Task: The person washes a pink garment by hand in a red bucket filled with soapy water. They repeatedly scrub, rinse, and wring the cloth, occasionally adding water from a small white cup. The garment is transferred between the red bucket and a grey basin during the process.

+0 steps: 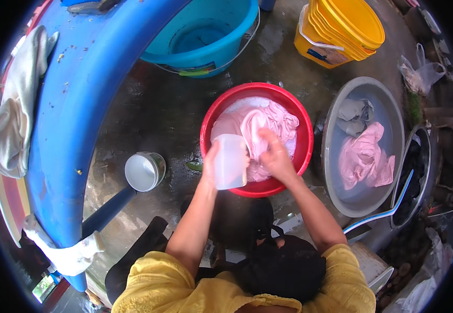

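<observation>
My left hand (209,163) grips a translucent whitish plastic container (230,162), held above the near left rim of a red plastic basin (307,133). Wet pink fabric (255,117) lies bunched inside that basin, with white suds along its far side. Over the fabric's right part hovers my right hand (276,158), slightly blurred, its fingers apart and nothing visible in them. Whether its fingertips touch the cloth cannot be told. What the container holds is not clear.
To the right, a grey basin (332,187) holds water, pink cloth (367,156) and grey cloth (355,113). A turquoise tub (226,43) and stacked yellow buckets (328,35) stand beyond. At left are a small white bucket (144,172) and a blue plastic table (89,90) with white cloths.
</observation>
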The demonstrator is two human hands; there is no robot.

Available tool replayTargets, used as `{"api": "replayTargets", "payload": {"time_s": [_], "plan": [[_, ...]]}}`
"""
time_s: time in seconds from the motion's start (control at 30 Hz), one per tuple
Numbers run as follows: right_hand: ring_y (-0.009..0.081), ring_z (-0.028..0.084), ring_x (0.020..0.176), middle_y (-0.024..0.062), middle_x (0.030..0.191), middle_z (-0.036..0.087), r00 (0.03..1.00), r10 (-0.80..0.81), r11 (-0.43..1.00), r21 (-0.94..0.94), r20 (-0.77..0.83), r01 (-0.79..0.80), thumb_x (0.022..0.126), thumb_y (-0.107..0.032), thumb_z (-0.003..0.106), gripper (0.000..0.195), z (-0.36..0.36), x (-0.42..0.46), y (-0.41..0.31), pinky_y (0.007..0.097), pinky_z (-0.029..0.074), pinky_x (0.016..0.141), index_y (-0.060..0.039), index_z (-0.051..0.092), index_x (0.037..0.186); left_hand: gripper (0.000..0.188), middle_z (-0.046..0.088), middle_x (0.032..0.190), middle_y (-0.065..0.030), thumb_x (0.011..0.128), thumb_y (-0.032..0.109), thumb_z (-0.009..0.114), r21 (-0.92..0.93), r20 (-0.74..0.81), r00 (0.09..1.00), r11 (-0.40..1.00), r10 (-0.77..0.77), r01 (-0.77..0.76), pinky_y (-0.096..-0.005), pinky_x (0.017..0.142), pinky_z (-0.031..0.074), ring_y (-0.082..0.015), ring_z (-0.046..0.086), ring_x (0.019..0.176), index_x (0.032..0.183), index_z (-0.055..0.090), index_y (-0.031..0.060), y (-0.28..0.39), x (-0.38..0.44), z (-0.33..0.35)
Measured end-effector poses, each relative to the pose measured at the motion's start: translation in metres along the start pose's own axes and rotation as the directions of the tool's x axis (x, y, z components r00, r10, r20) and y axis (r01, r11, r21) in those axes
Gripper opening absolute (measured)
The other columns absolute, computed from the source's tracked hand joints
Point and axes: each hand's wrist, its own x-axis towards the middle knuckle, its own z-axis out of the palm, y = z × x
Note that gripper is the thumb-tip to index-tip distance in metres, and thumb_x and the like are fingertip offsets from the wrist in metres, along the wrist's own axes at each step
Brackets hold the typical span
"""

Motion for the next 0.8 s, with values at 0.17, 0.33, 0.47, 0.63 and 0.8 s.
{"api": "replayTargets", "payload": {"time_s": [0.17,0.33,0.47,0.63,0.8], "plan": [[0.0443,0.056,0.127,0.0257,0.137,0.055,0.972,-0.027,0.690,-0.699,0.232,0.186,0.082,-0.008,0.069,0.064,0.045,0.016,0.019,0.0468,0.049,0.101,-0.0177,0.053,0.142,0.084,0.067,0.112,-0.0262,0.093,0.071,0.049,-0.089,0.027,0.990,0.987,0.138,-0.135,-0.0500,0.083,0.059,-0.0398,0.070,0.093,0.132,0.057,-0.0034,0.027,-0.021,0.001],[0.0357,0.064,0.120,0.0227,0.135,0.061,0.948,0.273,0.922,0.237,0.163,-0.306,0.084,-0.006,0.066,0.065,0.012,0.052,0.016,0.0447,0.053,0.099,-0.0083,0.048,0.147,0.066,0.067,0.110,-0.0236,0.096,0.055,0.058,0.294,-0.174,0.937,0.924,0.303,-0.244,-0.0451,0.077,0.060,-0.0357,0.069,0.090,0.133,0.055,0.0007,0.045,-0.013,0.004],[0.0298,0.059,0.128,0.0181,0.140,0.058,0.810,0.451,0.135,0.868,0.376,-0.478,0.092,-0.012,0.060,0.058,-0.001,-0.007,0.033,0.0450,0.049,0.107,0.0015,0.045,0.147,0.060,0.059,0.128,-0.0217,0.088,0.032,0.073,0.934,-0.041,0.734,0.286,0.678,-0.212,-0.0431,0.091,0.054,-0.0316,0.063,0.110,0.140,0.049,0.0125,0.027,0.027,0.050],[0.0312,0.056,0.130,0.0166,0.141,0.058,0.790,0.524,-0.118,0.946,0.318,-0.303,0.104,-0.039,0.047,0.055,-0.001,-0.024,0.060,0.0458,0.045,0.111,-0.0025,0.048,0.145,0.062,0.058,0.126,-0.0240,0.078,0.034,0.082,0.961,0.149,0.852,-0.275,0.501,-0.007,-0.0484,0.097,0.049,-0.0388,0.060,0.112,0.132,0.059,0.0158,-0.065,0.057,0.069],[0.0319,0.056,0.130,0.0169,0.142,0.057,0.766,0.553,-0.146,0.943,0.328,-0.299,0.107,-0.046,0.040,0.059,0.005,-0.017,0.060,0.0455,0.045,0.111,-0.0024,0.046,0.146,0.064,0.058,0.121,-0.0266,0.079,0.042,0.077,0.611,0.671,0.734,-0.640,0.106,-0.467,-0.0518,0.096,0.047,-0.0441,0.057,0.112,0.136,0.059,0.0179,-0.090,0.072,0.041]]}}
